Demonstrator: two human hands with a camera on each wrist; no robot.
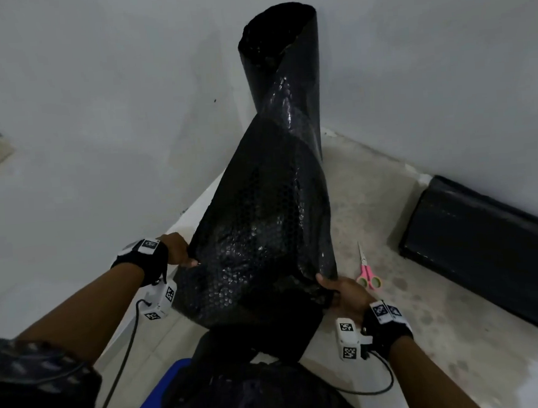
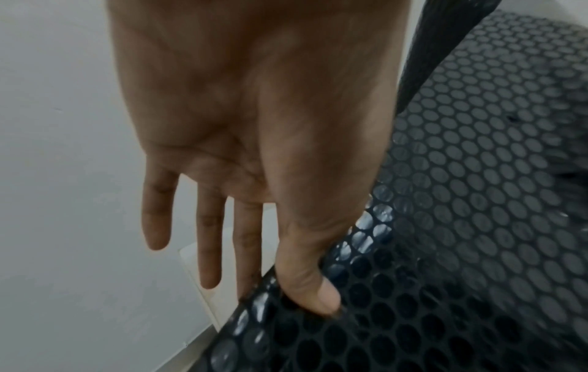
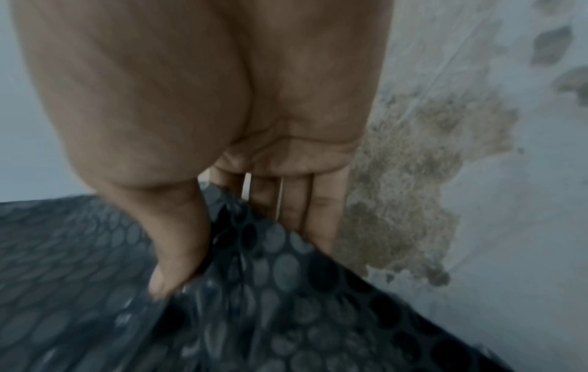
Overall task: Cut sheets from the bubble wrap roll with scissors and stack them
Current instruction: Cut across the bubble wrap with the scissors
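Observation:
A tall black bubble wrap roll [image 1: 283, 62] stands upright in the room's corner. Its loose sheet [image 1: 263, 236] trails down from the roll toward me. My left hand [image 1: 182, 251] pinches the sheet's left edge; in the left wrist view the thumb [image 2: 315, 289] presses the bubble wrap [image 2: 445, 251] while the other fingers hang straight. My right hand [image 1: 340, 291] pinches the sheet's right edge, thumb [image 3: 178, 251] on top of the wrap [image 3: 254, 302] and fingers behind it. Pink-handled scissors [image 1: 366, 270] lie on the floor just right of my right hand, untouched.
A black flat stack or folded pile [image 1: 488, 258] lies on the floor along the right wall. White walls close the corner behind the roll. The stained floor [image 1: 388, 195] lies between roll and pile. Something blue [image 1: 159, 390] and a cable [image 1: 128, 347] sit near my body.

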